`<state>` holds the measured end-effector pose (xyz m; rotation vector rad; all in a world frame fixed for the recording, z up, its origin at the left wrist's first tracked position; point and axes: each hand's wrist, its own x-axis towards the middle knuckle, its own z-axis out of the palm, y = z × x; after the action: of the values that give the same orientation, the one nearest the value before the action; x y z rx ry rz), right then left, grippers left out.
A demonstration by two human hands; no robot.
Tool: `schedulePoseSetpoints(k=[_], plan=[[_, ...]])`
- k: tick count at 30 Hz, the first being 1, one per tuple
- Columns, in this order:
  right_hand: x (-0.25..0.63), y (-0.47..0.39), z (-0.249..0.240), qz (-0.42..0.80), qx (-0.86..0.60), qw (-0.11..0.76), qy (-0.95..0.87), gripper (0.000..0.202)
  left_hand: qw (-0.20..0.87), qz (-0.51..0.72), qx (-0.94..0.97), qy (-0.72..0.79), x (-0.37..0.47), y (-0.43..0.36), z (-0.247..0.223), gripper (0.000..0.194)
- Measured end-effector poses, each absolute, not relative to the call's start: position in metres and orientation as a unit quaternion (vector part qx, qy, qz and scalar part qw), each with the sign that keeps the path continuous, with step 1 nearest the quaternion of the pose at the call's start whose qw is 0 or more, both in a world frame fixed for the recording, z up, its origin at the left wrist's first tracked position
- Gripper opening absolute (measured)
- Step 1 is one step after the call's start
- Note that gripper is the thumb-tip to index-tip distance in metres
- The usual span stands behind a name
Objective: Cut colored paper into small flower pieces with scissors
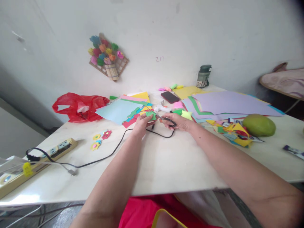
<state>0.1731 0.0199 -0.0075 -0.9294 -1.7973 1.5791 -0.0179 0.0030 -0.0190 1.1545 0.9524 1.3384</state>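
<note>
My left hand [142,124] pinches a small piece of green paper [151,116] above the middle of the table. In my right hand [178,122] is a pair of scissors [169,120] with dark handles, its blades pointing left toward the green paper. Whether the blades touch the paper I cannot tell. Just behind my left hand lie cut colored paper strips [133,116] with wavy edges. A white glue gun [162,109] rests beyond the scissors, and a black cord [114,151] runs across the table below my hands.
Small paper flowers [96,145] and a power strip [64,146] lie left, near a red plastic bag [79,107]. At right are colored sheets [228,103], paper scraps [237,134] and a green mango [259,125]. A phone [170,97] and a bottle [203,76] are at the back.
</note>
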Motion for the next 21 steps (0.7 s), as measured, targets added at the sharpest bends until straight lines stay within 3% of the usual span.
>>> schedulePoseSetpoints(k=[21], plan=[[0.1731,0.0207,-0.0071,0.611,-0.344,0.293,-0.650,0.026,0.525,0.556,0.485,0.425,-0.0177,0.0026,-0.0182,0.037]])
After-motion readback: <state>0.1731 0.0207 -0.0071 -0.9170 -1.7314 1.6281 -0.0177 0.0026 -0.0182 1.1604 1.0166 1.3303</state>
